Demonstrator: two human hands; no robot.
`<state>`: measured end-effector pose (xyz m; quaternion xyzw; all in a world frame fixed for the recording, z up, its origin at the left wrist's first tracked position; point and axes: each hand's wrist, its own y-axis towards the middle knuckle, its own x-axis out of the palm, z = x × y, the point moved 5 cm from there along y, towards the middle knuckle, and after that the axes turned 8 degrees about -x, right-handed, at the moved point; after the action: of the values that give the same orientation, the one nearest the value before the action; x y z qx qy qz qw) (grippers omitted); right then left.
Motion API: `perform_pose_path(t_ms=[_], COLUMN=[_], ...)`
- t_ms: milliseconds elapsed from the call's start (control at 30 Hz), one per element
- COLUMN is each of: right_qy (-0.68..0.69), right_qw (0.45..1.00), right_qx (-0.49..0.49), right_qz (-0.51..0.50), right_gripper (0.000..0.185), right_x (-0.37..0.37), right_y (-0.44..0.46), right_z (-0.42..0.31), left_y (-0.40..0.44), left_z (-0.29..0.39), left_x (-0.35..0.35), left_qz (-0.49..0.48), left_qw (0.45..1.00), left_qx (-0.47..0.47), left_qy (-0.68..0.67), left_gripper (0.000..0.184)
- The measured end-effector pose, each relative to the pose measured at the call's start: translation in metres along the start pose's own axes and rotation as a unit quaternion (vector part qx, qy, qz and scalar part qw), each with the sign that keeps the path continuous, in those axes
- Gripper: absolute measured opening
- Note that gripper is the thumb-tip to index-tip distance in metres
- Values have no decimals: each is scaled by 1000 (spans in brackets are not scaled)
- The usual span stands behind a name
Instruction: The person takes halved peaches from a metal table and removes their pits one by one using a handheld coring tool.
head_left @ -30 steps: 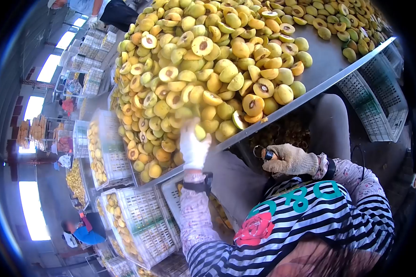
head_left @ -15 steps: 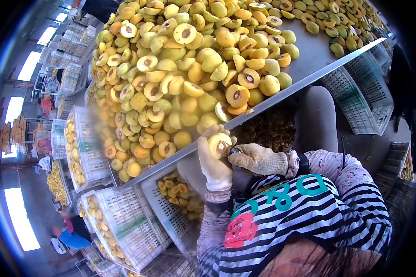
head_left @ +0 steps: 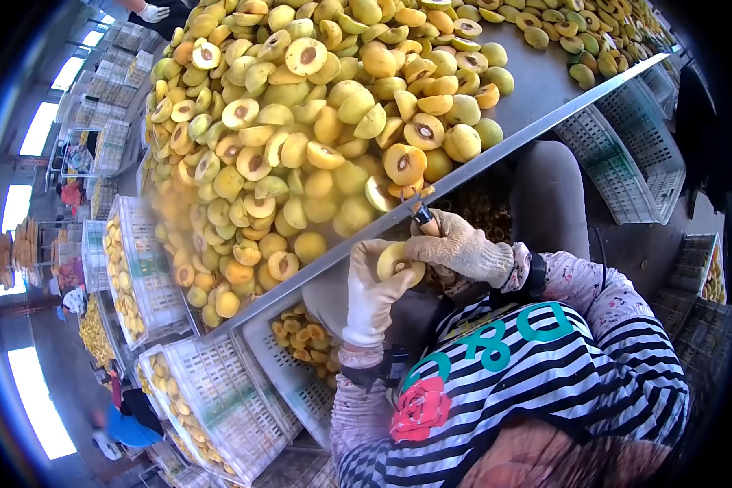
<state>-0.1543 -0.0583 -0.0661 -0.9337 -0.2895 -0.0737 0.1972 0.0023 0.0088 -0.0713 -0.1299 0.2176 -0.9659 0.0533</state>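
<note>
My left hand (head_left: 372, 297), in a white glove, holds a halved yellow fruit (head_left: 396, 262) with its cut face showing. Close beside it, my right hand (head_left: 464, 248) in a beige knit glove is wrapped round a small tool (head_left: 424, 218) with a dark band and a looped metal end. That tool end is at the table's metal edge (head_left: 529, 132), near a bit of orange pulp. Beyond the edge lies a large heap of halved yellow-green fruit (head_left: 301, 122), some halves with brown pits or hollows.
A crate with fruit halves (head_left: 264, 358) sits below the edge at left, beside white crates (head_left: 220, 394). Stacked empty crates (head_left: 618, 163) stand at right. Dark scraps (head_left: 484, 203) lie under the edge. A person in blue (head_left: 130, 423) is at far left; another person's gloved hand (head_left: 153, 13) shows top left.
My left hand has come back from the heap with a fruit half. My right hand met it with the tool, then moved the tool up to the table edge.
</note>
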Motion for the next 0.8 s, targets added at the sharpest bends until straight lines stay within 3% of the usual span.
perform_pose_path(t_ms=[33, 133, 167, 200, 267, 300, 367, 400, 467, 500, 533, 567, 600, 633, 667, 800], right_qy=[-47, -200, -264, -299, -365, -369, -376, -336, -253, -167, -127, -88, -49, 46, 36, -51], right_qw=[999, 956, 951, 931, 919, 916, 910, 928, 952, 946, 932, 948, 961, 979, 981, 986], right_qx=[3, -209, -156, -209, -140, -151, -171, -163, -148, -176, -128, -114, -101, 20, 56, 79], right_qz=[8, 46, 25, 29, 46, 43, 32, -6, -82, -215, -314, -283, -251, -196, -181, -140], right_gripper=[33, 37, 38, 38, 36, 35, 31, 30, 29, 29, 32, 32, 32, 36, 42, 47], right_x=[-4, -7, -7, -4, -3, -4, -3, -2, 4, 17, 27, 23, 17, 8, 1, 10], right_y=[-3, -6, -11, -14, -15, -14, -12, -12, -14, -24, -37, -35, -33, -34, -27, -28], right_z=[-10, -25, -29, -32, -41, -37, -28, -24, -30, -26, -31, -16, -2, -5, 12, 14], left_y=[3, 1, 1, 2, 2, 1, 4, 5, 7, 6, 5, 10, 17, 19, 19, 25], left_z=[1, 11, 10, 10, 14, 14, 11, 7, 6, 6, 10, 6, 1, 3, 5, 1], left_x=[1, 16, 20, 25, 37, 42, 42, 39, 42, 45, 48, 41, 32, 28, 26, 26], left_qz=[20, -20, -38, -52, -82, -28, -19, -15, -38, -33, -28, -23, -81, -101, -119, -25], left_qw=[1000, 985, 978, 970, 953, 971, 988, 993, 989, 985, 978, 969, 947, 933, 917, 911], left_qx=[19, 81, 76, 73, 69, 74, 84, 87, 97, 91, 83, 70, 104, 98, 93, 42], left_qy=[-14, -153, -193, -224, -284, -226, -125, -73, -103, -146, -187, -236, -294, -332, -370, -408], left_gripper=[59, 62, 60, 57, 51, 41, 38, 37, 37, 37, 37, 39, 39, 38, 37, 18])
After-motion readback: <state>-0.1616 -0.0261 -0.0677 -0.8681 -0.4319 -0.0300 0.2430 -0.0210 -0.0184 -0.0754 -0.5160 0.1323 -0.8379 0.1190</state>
